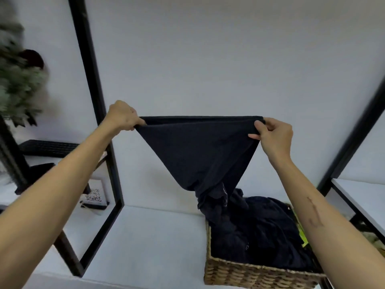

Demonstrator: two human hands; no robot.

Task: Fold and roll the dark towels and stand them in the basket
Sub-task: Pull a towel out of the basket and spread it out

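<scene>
Left hand (123, 115) and right hand (273, 134) each pinching a top corner of a towel (198, 151) above the basket (250, 274). Tail bunched among the pile (260, 228): risks dragging others out.

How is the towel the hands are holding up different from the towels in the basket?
The held towel is stretched taut between the left hand and right hand, up in the air; the heaped towels lie crumpled in the basket. The held towel looks smooth, the heaped towels wrinkled. Both are dark navy.

Matt dark cloth towel (198, 151), rough woven wicker basket (258, 274), smooth matt black metal frame (91, 80)
</scene>
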